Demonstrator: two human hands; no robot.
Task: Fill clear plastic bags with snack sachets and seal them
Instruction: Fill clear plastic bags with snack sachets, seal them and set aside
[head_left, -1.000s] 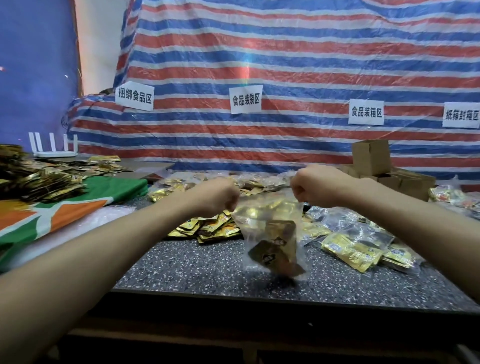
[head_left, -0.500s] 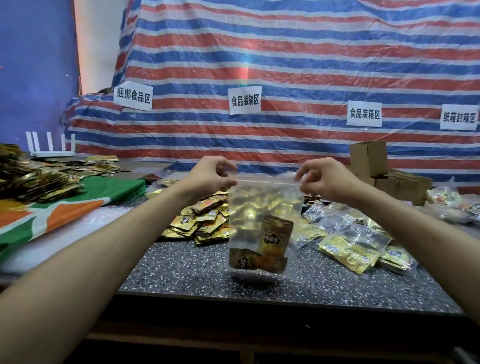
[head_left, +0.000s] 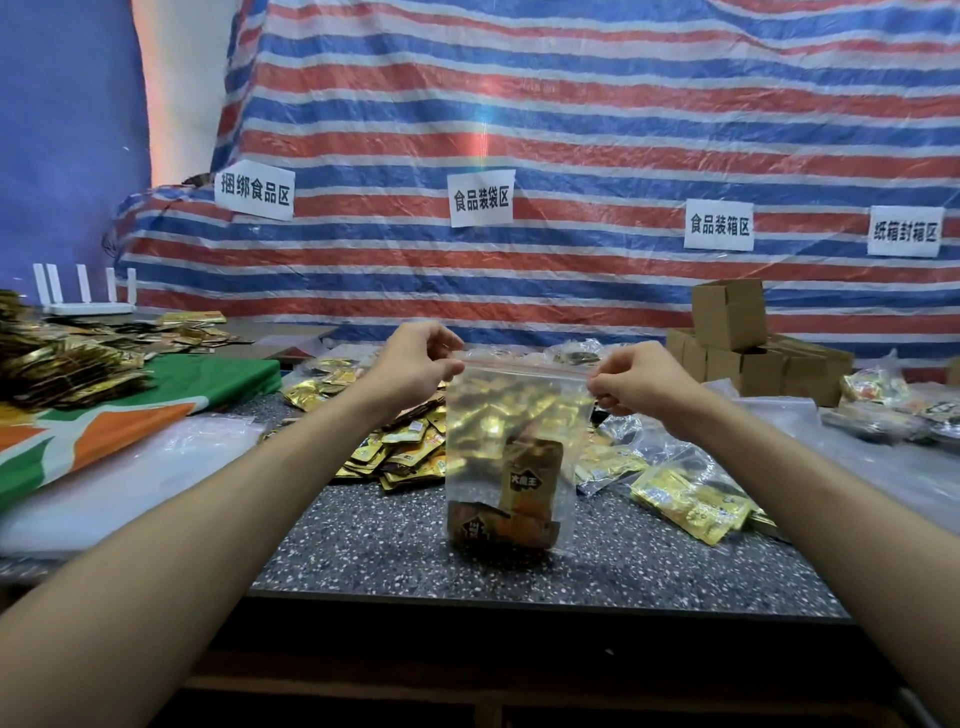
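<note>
**A:** Head view first. Where is the bag?

**B:** The clear zip bag (head_left: 519, 410) hangs upright in the middle, above the near part of the speckled counter (head_left: 384, 556). Its top edge has a red strip and is stretched flat between both hands. I cannot tell whether its bottom touches the counter.

**A:** And the hands?

**B:** The left hand (head_left: 415, 364) pinches the bag's top left corner, with thumb and fingers curled onto the strip. The right hand (head_left: 639, 384) pinches the top right corner the same way, with the rest of its fingers folded in. Each holds only the bag.

**A:** What is inside it?

**B:** Brown sachets (head_left: 530, 483) sit at the bottom. One stands upright and another lies flat at its left. I cannot tell whether the zip is closed.

**A:** What is around it?

**B:** A heap of gold sachets (head_left: 405, 457) lies on the counter behind the bag, to its left. To the right are yellow sachets (head_left: 691, 501) among loose clear bags (head_left: 660, 447). Cardboard boxes (head_left: 727, 312) are stacked at the far right.

**A:** And the left side?

**B:** A green and orange cloth (head_left: 156, 395) lies there with a pile of dark sachets (head_left: 62, 364) on it, and a white router (head_left: 85, 306) stands behind. A red, white and blue striped tarpaulin (head_left: 571, 130) hangs at the back with white paper labels (head_left: 480, 200) on it.
</note>
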